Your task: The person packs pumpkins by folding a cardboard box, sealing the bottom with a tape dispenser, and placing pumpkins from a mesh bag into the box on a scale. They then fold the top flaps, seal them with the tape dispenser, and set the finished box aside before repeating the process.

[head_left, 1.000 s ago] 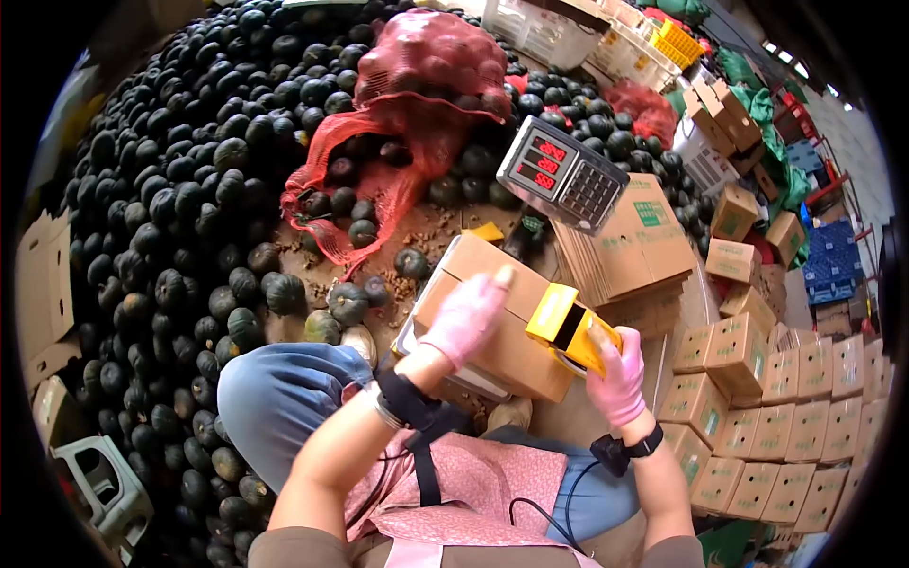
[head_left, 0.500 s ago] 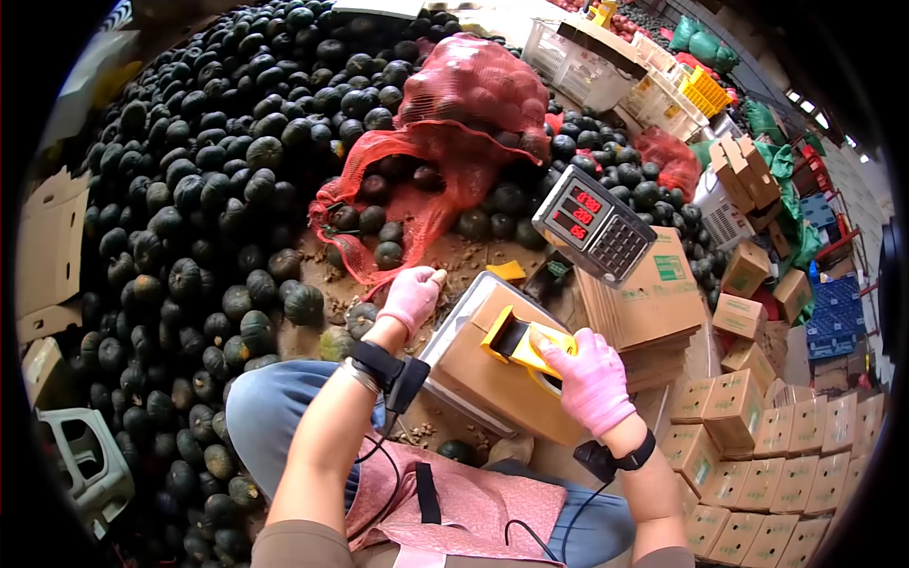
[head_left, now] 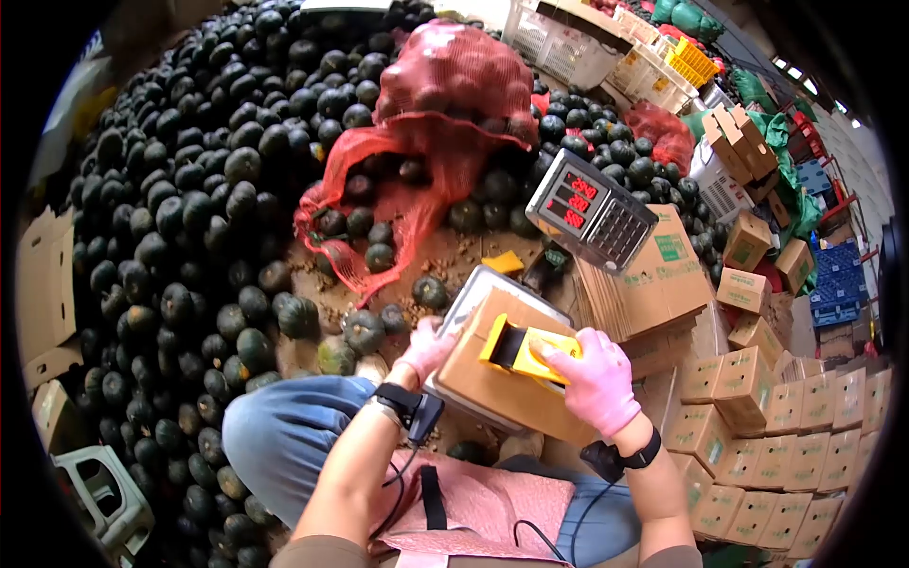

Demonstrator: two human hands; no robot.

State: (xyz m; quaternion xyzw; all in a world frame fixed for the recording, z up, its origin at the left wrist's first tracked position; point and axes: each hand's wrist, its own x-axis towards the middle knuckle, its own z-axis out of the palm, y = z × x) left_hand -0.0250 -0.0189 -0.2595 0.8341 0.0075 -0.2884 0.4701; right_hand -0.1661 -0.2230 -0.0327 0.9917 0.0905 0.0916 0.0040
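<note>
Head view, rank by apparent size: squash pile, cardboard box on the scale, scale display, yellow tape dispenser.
1. squash pile
2. cardboard box
3. scale display
4. yellow tape dispenser, partly under the right hand, so its rank is unsure

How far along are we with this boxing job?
Done: many closed boxes stacked at right. In hand: the box on the scale is shut; the right hand presses a tape dispenser on its top while the left hand holds its edge. Left: a large squash pile and flat cartons.
</note>
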